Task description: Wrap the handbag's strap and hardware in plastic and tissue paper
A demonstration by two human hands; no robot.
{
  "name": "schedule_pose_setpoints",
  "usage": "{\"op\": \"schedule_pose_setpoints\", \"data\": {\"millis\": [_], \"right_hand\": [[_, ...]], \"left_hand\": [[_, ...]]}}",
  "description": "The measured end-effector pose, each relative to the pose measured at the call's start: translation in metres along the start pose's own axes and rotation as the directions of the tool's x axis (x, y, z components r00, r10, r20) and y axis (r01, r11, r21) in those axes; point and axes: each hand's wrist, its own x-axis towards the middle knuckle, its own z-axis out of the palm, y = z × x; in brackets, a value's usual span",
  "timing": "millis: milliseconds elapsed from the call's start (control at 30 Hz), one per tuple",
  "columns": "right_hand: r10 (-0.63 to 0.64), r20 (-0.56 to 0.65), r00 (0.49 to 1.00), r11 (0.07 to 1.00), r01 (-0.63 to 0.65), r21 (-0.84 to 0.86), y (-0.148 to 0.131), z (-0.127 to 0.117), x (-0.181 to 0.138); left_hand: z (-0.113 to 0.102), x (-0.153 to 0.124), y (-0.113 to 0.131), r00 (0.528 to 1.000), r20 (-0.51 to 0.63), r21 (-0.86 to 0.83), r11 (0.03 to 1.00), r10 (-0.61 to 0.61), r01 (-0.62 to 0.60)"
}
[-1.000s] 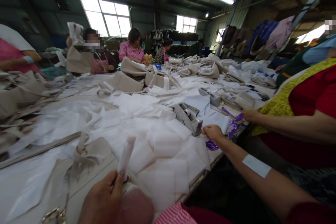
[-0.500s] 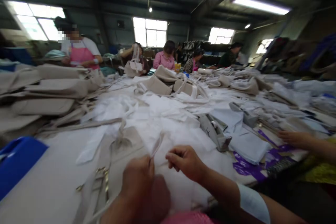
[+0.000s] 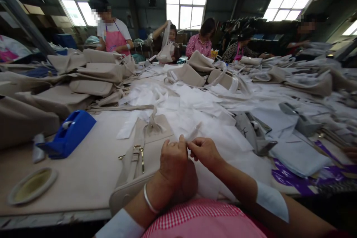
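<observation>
Nearest the camera, a red-checked apron fills the bottom edge; above it the left hand, a silver bangle on its wrist, and the right hand meet over the table, fingertips together; both pinch a thin whitish strip that rises slanting up and to the right from between them, though whether it is tape or paper cannot be told. Under the left wrist lies a beige handbag, flat on the table, its gold-coloured hardware showing; white wrapping sheets spread just beyond the hands. To the left sit a blue tape dispenser and, nearer the table edge, an oval dish; to the right a grey tape dispenser rests among the sheets, with a second grey one farther right and purple-printed paper by the right edge. Farther off, beige bags are stacked along the left side and more lie at mid-table; at the far end several people work, one in a pink apron, another lifting a bag, under bright windows.
</observation>
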Motion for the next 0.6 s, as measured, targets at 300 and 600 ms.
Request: {"op": "schedule_pose_setpoints", "data": {"millis": [300, 600], "right_hand": [[-0.029, 0.029, 0.999, 0.999, 0.028, 0.020, -0.001, 0.000, -0.003], [-0.062, 0.043, 0.997, 0.994, 0.058, 0.088, -0.003, 0.003, -0.004]], "left_hand": [[-0.006, -0.002, -0.003, 0.988, 0.149, -0.043, 0.998, -0.037, 0.043], [-0.016, 0.009, -0.016, 0.946, 0.289, -0.442, 0.855, -0.151, 0.271]]}}
